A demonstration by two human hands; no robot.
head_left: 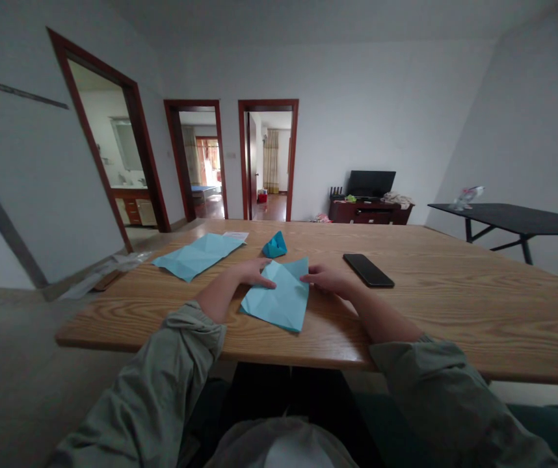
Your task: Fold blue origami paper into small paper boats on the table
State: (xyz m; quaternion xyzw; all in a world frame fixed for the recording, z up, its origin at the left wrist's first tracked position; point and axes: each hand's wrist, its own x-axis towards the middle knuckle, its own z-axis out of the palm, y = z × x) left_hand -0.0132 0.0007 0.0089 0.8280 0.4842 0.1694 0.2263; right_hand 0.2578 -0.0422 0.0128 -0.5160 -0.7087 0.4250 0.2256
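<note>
Blue paper (281, 300) under left fingers (267, 283), apart — right fingers (307, 278) at edge, grip unclear, white slip (240, 236) unreadable

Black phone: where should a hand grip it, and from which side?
Probably best pinched midway along its two long edges, coming from above with the right hand, the nearer one. The black phone lies flat on the wooden table, long and thin, so its opposite long sides should offer the surest hold.
</note>
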